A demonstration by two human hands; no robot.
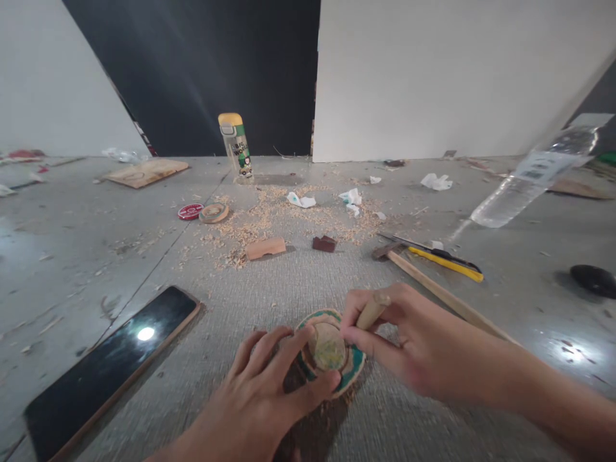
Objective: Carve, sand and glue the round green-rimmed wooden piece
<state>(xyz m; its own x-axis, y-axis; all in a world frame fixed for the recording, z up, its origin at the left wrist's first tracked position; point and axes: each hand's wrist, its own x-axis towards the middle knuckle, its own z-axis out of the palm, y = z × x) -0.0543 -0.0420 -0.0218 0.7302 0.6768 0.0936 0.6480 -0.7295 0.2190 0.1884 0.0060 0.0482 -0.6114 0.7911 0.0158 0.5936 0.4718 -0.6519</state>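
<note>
A round wooden disc with a green-painted rim is laid flat on the grey floor, low in the view at about 6 o'clock. The left hand is spread over the disc from 8 o'clock, fingers pressed on its rim and top, the thumb laid along its near edge. The right hand is closed around a wooden-handled tool, whose tip is set against the disc at its 2 o'clock edge; the tip itself is hidden by the fingers. A phone with a dark screen is placed at 9 o'clock of the disc, well apart from it. A wood block and a small dark block are set at 12 o'clock, among wood shavings. A hammer and a yellow knife are found at 1 to 2 o'clock. A yellow-capped bottle is stood upright farther off at 11 o'clock, with a red tin and a round wooden ring touching each other to its left. A clear plastic bottle is seen tilted at 2 o'clock, far off. A flat wooden board is laid at 10 o'clock.
</note>
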